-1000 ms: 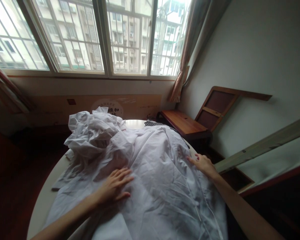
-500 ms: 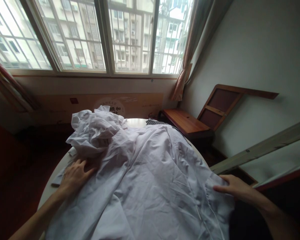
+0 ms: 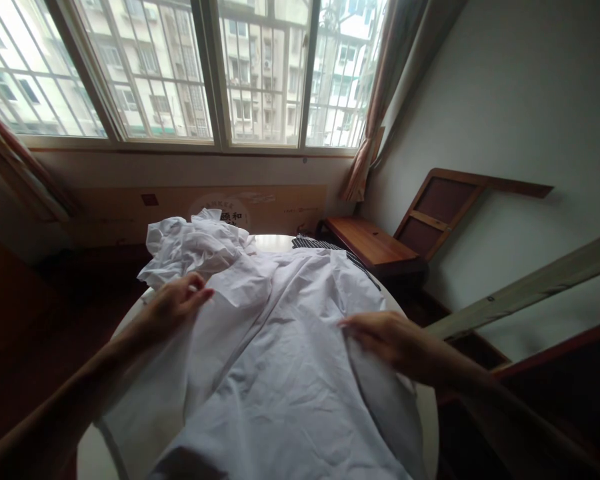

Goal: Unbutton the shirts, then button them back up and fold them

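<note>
A large white garment (image 3: 285,360), which looks like a shirt or coat, lies creased over a round white table and hangs toward me. My left hand (image 3: 183,297) is closed, pinching the garment's left edge close to the bunched part. On the other side, my right hand (image 3: 383,333) grips a fold of the same garment between thumb and fingers, slightly blurred. Between the hands the cloth is lifted and pulled into long folds. Beyond my left hand sits a crumpled heap of white cloth (image 3: 195,243); whether it joins the garment I cannot tell.
The round table (image 3: 430,427) shows at its rim. A black-and-white striped cloth (image 3: 320,245) lies at its far edge. Behind are a printed cardboard panel (image 3: 280,200) and barred windows. A wooden bench (image 3: 370,241) stands back right, and a pale beam (image 3: 530,287) slants in at right.
Both hands have moved inward and away from me. My left hand has closed on the cloth, and my right has shifted its hold leftward, lifting the garment's sides off the table.
</note>
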A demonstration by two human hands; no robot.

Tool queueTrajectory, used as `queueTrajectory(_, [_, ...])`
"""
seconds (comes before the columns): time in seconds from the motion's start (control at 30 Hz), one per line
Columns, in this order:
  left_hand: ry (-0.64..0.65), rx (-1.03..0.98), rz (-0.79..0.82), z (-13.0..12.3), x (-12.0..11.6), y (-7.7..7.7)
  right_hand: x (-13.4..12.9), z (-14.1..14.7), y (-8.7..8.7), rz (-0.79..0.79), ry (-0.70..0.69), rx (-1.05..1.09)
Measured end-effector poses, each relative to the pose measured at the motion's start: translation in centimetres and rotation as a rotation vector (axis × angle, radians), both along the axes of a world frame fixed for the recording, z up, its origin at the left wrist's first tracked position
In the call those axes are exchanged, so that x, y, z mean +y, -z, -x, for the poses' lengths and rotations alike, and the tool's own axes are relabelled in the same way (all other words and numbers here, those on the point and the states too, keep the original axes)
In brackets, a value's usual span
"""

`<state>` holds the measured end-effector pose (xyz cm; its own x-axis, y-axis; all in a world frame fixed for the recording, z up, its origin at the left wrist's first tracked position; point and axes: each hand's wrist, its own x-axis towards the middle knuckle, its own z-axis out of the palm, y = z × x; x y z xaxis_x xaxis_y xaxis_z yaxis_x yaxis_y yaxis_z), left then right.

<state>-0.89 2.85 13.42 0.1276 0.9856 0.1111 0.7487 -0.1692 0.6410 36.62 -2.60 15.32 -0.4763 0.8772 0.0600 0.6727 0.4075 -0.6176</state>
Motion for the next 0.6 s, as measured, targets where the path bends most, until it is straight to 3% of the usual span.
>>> queueTrajectory(0.07, [0.339, -0.084, 0.193, -4.5, -1.8, -1.2, -0.5, 3.9, 1.8, -0.005, -0.346, -0.148])
queueTrajectory(0.17, [0.86, -0.103, 0.524, -8.5, -4.0, -0.4, -2.3, 7.0, 5.4, -0.059, -0.763, -0.256])
queueTrajectory(0.23, [0.972, -0.053, 0.61, -8.9, -5.0, 1.2, -3.6, 7.3, 7.6, -0.128, -0.837, -0.3])
queueTrajectory(0.3, [0.9, 0.064, 0.519, -8.2, -5.8, 3.1, -4.5, 6.6, 8.9, -0.181, -0.764, -0.284])
queueTrajectory(0.37, [0.801, 0.224, 0.348, -7.7, -7.0, 5.4, -4.7, 5.4, 9.4, -0.217, -0.597, -0.209])
queueTrajectory(0.5, [0.804, 0.493, 0.146, -8.3, -9.6, 10.2, -3.3, 3.5, 8.3, -0.226, -0.064, 0.035])
queueTrajectory(0.57, [0.835, 0.527, 0.083, -8.9, -10.2, 12.1, -2.5, 3.2, 7.3, -0.198, 0.056, 0.241])
queueTrajectory(0.6, [0.839, 0.516, 0.064, -9.2, -10.3, 12.8, -2.3, 3.4, 7.0, -0.167, 0.035, 0.345])
